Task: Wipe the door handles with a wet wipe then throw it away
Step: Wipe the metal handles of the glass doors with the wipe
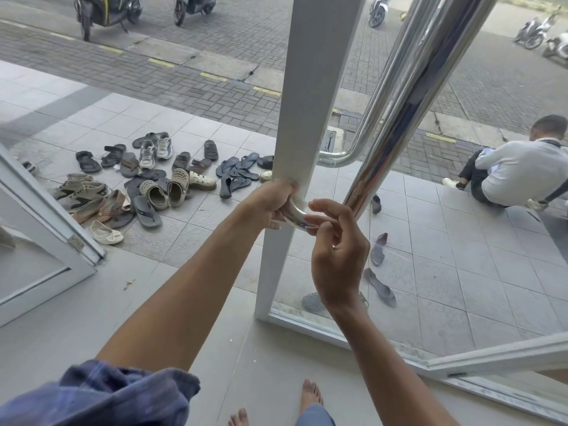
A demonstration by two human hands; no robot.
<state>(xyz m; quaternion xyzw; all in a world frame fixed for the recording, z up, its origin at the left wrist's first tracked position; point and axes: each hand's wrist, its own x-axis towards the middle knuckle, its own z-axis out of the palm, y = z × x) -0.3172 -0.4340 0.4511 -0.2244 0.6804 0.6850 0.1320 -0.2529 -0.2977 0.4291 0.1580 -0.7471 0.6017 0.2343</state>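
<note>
Head view | left hand (272, 200) grips door frame (310, 96) edge — white wipe (287, 183) bunched under fingers at handle (408, 112) base | right hand (333, 241) loosely curled beside lower bend — holding nothing

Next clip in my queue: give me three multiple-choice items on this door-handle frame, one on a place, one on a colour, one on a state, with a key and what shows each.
1. Where does the left hand grip?
A. the lower bend of the near door handle, at the door frame
B. the top of the handle
C. the glass pane

2. What colour is the door frame?
A. black
B. white
C. red

3. How is the right hand?
A. flat on the floor
B. gripping a shoe
C. fingers loosely curled beside the bend, grasping nothing clearly visible

Key: 1 A, its fingers wrap the chrome curve where it meets the frame. 2 B, the upright reads white. 3 C, the fingertips sit near the bar, with no firm grasp showing.
</note>
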